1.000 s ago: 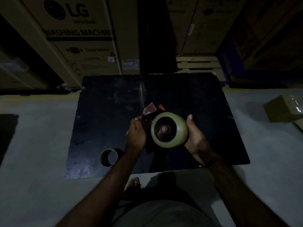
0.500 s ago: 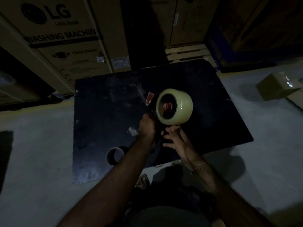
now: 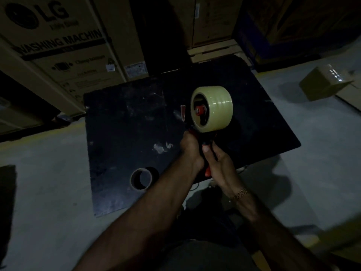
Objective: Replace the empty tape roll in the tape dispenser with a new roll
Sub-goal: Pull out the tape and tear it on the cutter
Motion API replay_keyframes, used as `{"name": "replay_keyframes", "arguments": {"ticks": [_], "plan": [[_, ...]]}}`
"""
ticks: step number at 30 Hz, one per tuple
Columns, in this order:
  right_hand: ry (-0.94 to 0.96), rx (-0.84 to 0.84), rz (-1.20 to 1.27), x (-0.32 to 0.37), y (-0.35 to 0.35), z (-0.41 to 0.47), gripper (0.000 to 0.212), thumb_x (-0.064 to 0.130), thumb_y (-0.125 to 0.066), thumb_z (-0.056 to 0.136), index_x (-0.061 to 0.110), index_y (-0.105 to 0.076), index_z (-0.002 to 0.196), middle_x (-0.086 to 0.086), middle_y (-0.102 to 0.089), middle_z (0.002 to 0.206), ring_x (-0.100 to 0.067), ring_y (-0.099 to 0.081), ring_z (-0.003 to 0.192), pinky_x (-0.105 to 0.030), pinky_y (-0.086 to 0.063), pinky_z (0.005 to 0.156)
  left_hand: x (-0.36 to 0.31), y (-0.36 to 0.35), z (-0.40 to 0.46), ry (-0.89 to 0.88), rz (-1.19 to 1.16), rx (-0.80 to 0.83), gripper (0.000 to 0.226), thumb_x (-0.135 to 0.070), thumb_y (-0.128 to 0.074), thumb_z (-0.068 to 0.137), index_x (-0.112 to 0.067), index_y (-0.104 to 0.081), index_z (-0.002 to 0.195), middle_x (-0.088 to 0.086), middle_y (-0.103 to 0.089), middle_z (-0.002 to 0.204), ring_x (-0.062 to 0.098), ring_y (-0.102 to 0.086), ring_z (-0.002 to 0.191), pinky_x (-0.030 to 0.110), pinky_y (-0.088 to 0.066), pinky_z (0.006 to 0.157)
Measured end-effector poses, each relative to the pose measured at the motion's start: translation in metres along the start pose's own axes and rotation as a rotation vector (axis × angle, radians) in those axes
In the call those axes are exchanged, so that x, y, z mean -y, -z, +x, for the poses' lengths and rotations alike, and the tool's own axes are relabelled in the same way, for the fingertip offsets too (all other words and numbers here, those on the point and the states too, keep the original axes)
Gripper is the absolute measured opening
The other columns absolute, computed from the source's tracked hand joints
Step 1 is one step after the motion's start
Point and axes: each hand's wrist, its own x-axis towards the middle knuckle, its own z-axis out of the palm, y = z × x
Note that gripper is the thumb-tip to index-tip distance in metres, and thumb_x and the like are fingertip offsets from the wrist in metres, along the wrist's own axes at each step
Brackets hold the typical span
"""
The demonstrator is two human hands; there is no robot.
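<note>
A full pale-yellow tape roll (image 3: 218, 108) sits on the red hub of a red and black tape dispenser (image 3: 201, 111), held up over a black mat (image 3: 127, 133). My left hand (image 3: 190, 148) grips the dispenser just below the roll. My right hand (image 3: 220, 165) wraps the handle lower down, thumb pointing up. The handle is mostly hidden by both hands. An empty brown cardboard core (image 3: 141, 178) lies on the mat to the lower left.
Large cardboard appliance boxes (image 3: 64, 51) stand behind the mat, with a wooden pallet (image 3: 213, 50) at the back. A small taped carton (image 3: 324, 85) lies on the grey floor to the right. A scrap of tape (image 3: 161, 147) lies on the mat.
My right hand left the roll's side, dropped under it and closed on the handle. The dispenser with the roll rose and turned upright. The view swung left and down.
</note>
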Motion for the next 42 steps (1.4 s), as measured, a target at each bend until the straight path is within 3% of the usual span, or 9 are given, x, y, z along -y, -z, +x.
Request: {"name": "replay_keyframes", "arguments": {"ticks": [4, 6, 11, 15, 19, 27, 34, 38, 42], "plan": [[0.069, 0.000, -0.050, 0.000, 0.005, -0.007, 0.047, 0.052, -0.048, 0.104, 0.027, -0.061, 0.141, 0.005, -0.068, 0.134, -0.010, -0.064, 0.124, -0.030, -0.055, 0.101, 0.006, -0.001, 0.006, -0.049, 0.038, -0.022, 0.045, -0.035, -0.057, 0.095, -0.003, -0.075, 0.120, 0.020, -0.076, 0.112, 0.030, -0.070, 0.090, 0.034, -0.060, 0.072], [0.051, 0.014, 0.005, 0.005, 0.010, -0.009, 0.029, 0.038, -0.048, 0.109, 0.026, -0.068, 0.125, 0.008, -0.074, 0.118, 0.000, -0.069, 0.108, -0.019, -0.054, 0.091, 0.006, 0.002, 0.005, -0.041, 0.080, 0.020, 0.031, -0.031, -0.056, 0.096, -0.008, -0.074, 0.105, 0.014, -0.074, 0.089, 0.027, -0.068, 0.076, 0.029, -0.055, 0.063], [0.040, -0.055, 0.008, 0.008, 0.021, -0.008, 0.029, 0.033, -0.046, 0.109, 0.013, -0.068, 0.108, -0.010, -0.073, 0.095, -0.016, -0.069, 0.081, -0.036, -0.056, 0.073, -0.001, 0.004, -0.009, 0.041, 0.185, 0.117, 0.037, -0.029, -0.031, 0.100, -0.021, -0.047, 0.067, 0.000, -0.053, 0.052, 0.020, -0.042, 0.053, 0.027, -0.028, 0.056], [0.076, -0.024, 0.097, -0.010, 0.039, -0.005, 0.035, 0.032, -0.048, 0.107, -0.001, -0.059, 0.106, -0.006, -0.057, 0.078, -0.015, -0.053, 0.062, -0.029, -0.045, 0.055, -0.008, 0.013, 0.020, 0.101, 0.020, 0.119, 0.046, -0.041, -0.023, 0.104, -0.017, -0.061, 0.091, 0.005, -0.068, 0.081, 0.023, -0.057, 0.074, 0.035, -0.036, 0.074], [0.099, -0.022, 0.166, -0.038, 0.064, -0.010, 0.043, 0.030, -0.050, 0.106, -0.013, -0.052, 0.102, -0.006, -0.050, 0.073, -0.010, -0.042, 0.054, -0.023, -0.034, 0.047, -0.016, 0.023, 0.051, 0.146, 0.176, 0.307, 0.082, -0.084, -0.024, 0.096, -0.020, -0.066, 0.127, 0.002, -0.074, 0.115, 0.023, -0.065, 0.107, 0.039, -0.044, 0.095], [0.069, -0.038, 0.068, -0.095, 0.117, -0.032, 0.065, 0.056, -0.051, 0.098, -0.007, -0.060, 0.090, -0.005, -0.051, 0.061, -0.017, -0.044, 0.049, -0.026, -0.033, 0.044, 0.036, 0.006, 0.080, 0.112, 0.540, 0.279, 0.006, -0.019, -0.069, 0.102, -0.022, -0.068, 0.107, 0.002, -0.073, 0.105, 0.016, -0.070, 0.093, 0.034, -0.055, 0.086], [-0.092, -0.176, -0.183, -0.142, 0.137, -0.056, 0.026, 0.033, -0.056, 0.106, 0.028, -0.067, 0.083, 0.015, -0.065, 0.062, 0.005, -0.060, 0.058, -0.025, -0.042, 0.059, 0.082, 0.005, 0.096, -0.111, 0.812, 0.297, 0.022, 0.010, -0.073, 0.090, -0.009, -0.072, 0.078, -0.004, -0.075, 0.059, 0.008, -0.071, 0.053, 0.029, -0.059, 0.058], [-0.154, -0.177, -0.217, -0.161, 0.131, -0.062, 0.028, 0.036, -0.050, 0.104, 0.031, -0.065, 0.082, 0.012, -0.067, 0.069, 0.010, -0.063, 0.065, -0.013, -0.047, 0.063, 0.099, 0.006, 0.114, -0.420, 1.226, 0.291, 0.033, -0.003, -0.077, 0.084, -0.028, -0.068, 0.064, -0.015, -0.071, 0.064, 0.000, -0.066, 0.062, 0.028, -0.055, 0.068], [-0.121, -0.174, -0.236, -0.186, 0.132, -0.060, 0.034, 0.072, -0.043, 0.096, 0.048, -0.067, 0.089, -0.003, -0.073, 0.085, -0.015, -0.071, 0.081, -0.046, -0.057, 0.078, 0.109, 0.001, 0.115, -0.822, 1.698, 0.263, 0.016, -0.037, -0.058, 0.075, -0.031, -0.072, 0.075, -0.011, -0.078, 0.096, 0.015, -0.067, 0.096, 0.040, -0.032, 0.102]]}}
